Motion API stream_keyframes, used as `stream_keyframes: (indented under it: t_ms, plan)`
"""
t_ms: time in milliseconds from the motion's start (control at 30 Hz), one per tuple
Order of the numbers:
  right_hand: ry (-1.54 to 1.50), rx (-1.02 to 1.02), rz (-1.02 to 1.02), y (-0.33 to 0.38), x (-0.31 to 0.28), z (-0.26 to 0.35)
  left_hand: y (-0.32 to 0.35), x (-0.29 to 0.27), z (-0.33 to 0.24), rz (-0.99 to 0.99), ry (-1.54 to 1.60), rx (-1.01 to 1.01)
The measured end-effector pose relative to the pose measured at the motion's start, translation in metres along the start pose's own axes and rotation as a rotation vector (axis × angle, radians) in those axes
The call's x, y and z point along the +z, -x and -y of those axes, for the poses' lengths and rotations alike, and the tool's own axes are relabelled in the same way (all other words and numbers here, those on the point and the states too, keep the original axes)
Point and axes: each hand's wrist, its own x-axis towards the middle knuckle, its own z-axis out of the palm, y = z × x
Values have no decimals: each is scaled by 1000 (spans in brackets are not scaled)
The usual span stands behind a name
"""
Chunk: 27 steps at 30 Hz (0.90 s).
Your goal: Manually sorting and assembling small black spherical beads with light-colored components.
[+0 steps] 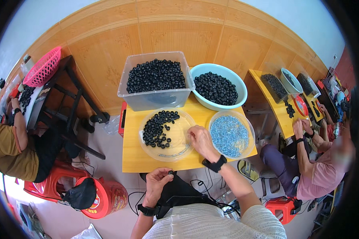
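My left hand [158, 184] is at the table's front edge, thumb and fingers pinching a small round black piece [171, 173]. My right hand [202, 140] reaches over the right rim of a shallow clear round tray [174, 124]. Its fingers are bent together, and whatever they hold is too small to make out. Loose black ring-like pieces [155, 128] lie in the tray's left half, with tiny clear bits along its near edge. Right of that hand stands a clear round dish [249, 140] of small bluish, shiny pieces [229, 135].
Behind the tray are a clear plastic bin [157, 101] and a light blue basin [243, 89], both heaped with black pieces. The yellow table [133, 163] stands against a wood-panelled wall. Other people sit at tables left and right. A red bucket [115, 199] and cables are on the floor.
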Motion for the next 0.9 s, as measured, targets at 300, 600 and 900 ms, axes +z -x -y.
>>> stream_keyframes:
  t_ms: [300, 600, 900]
  plan:
    - [379, -13, 176, -19, 20, -17, 8, -3, 1, -27, -6, -22]
    - [-11, 151, 208, -26, 37, -20, 8, -1, 1, -58, 24, -50]
    - [12, 17, 172, -26, 14, -21, 8, -11, 9, -74, 43, -25]
